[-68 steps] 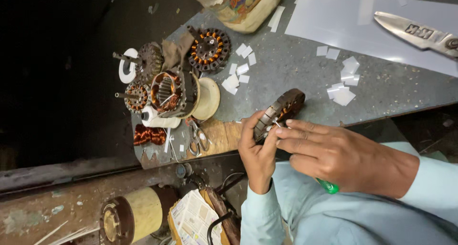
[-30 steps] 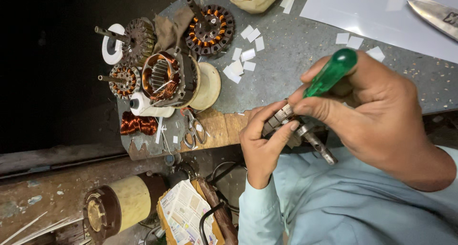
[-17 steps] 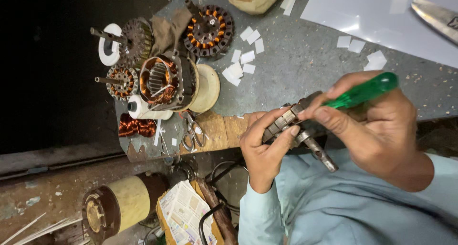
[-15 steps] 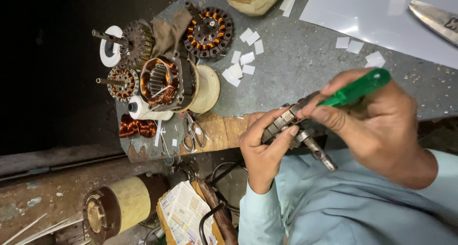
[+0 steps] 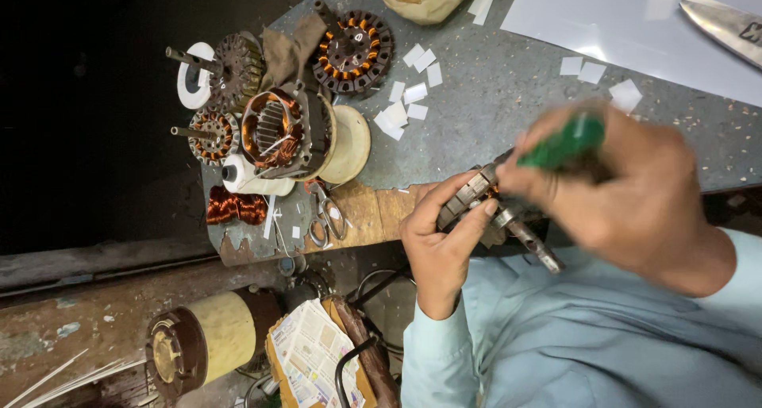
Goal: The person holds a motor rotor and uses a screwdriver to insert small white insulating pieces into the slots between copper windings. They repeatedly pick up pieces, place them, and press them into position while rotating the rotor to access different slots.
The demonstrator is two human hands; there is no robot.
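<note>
Left hand (image 5: 439, 237) grips small motor stator (image 5: 470, 200) at near desk (image 5: 492, 98) edge, steadying it; right hand (image 5: 627, 190), blurred, clenches green-handled tool (image 5: 565, 142) against its windings.

Wound stators (image 5: 352, 52), scissors (image 5: 325, 217), paper slips (image 5: 406, 98), copper coil (image 5: 235, 206).

Single head-worn view, looking steeply down from above the grey workbench (image 5: 492, 98) at close range. The bench's near edge runs below the wound stators (image 5: 353, 51); the wearer's sleeves fill the lower right, the floor the lower left.
</note>
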